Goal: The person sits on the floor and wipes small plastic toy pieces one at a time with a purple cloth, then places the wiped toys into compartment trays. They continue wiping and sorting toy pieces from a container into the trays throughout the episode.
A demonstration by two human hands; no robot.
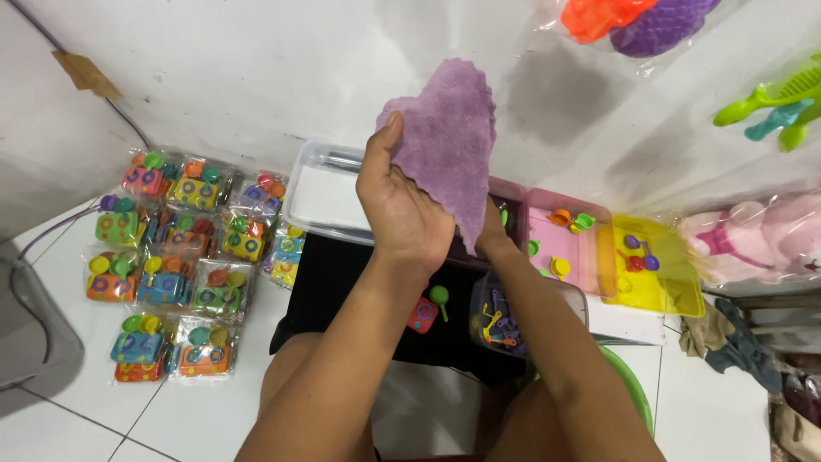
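White floor tiles and a scuffed white wall are the backdrop, with everything spread low on the floor. Both hands are up in front of the wall with a fuzzy purple cloth: the left hand has its fingers pinched closed on the cloth's edge, while the right hand sits behind the hanging part, so I can't tell how its fingers are set. As for progress, a good batch looks finished: clear plastic packets of colourful toy sets lie in rows on the tiles to the left (roughly a dozen, all sealed). Still loose are small toy pieces in the pink tray and yellow tray, plus a red piece with a green spoon on the black surface. One clear lidded bin sits by the wall.
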